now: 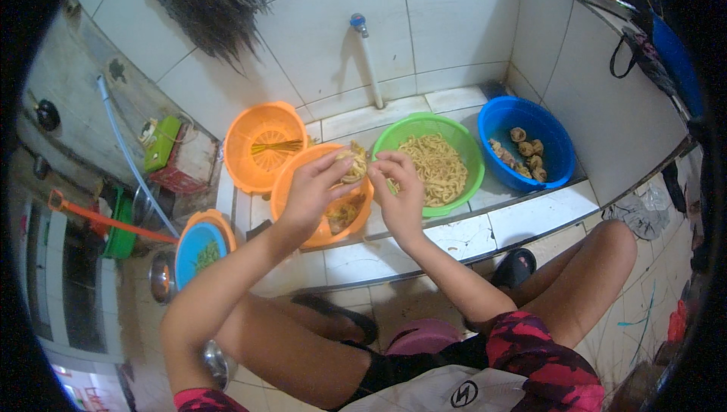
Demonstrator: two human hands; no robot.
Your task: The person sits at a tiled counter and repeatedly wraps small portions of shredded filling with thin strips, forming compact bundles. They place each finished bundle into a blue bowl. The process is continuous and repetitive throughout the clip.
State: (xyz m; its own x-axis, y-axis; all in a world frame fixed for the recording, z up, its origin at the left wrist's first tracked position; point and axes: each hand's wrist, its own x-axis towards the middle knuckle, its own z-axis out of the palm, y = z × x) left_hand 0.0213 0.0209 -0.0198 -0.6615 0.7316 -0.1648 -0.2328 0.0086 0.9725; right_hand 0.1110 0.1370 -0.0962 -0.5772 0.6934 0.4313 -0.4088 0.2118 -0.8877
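Observation:
A small wad of pale yellow, noodle-like strands (354, 166) is gripped in the fingers of my left hand (309, 191), above an orange basin (282, 204) with yellowish-brown pieces in it. Close on its right, my right hand (401, 194) has thumb and fingertips pinched together at the wad's edge; what they pinch is too small to make out. Below and right of that hand, a green colander (475, 156) holds a heap of similar loose strands. Farther right stands a blue basin (562, 133) with several rolled, brownish bundles (535, 147) and some loose pieces.
Behind the near orange basin is an orange basket (241, 120) with thin sticks (277, 146). A blue bowl (184, 260) with green bits stands at left. A pipe with a tap (359, 24) rises by the tiled wall. A raised tiled ledge (454, 238) runs before my legs.

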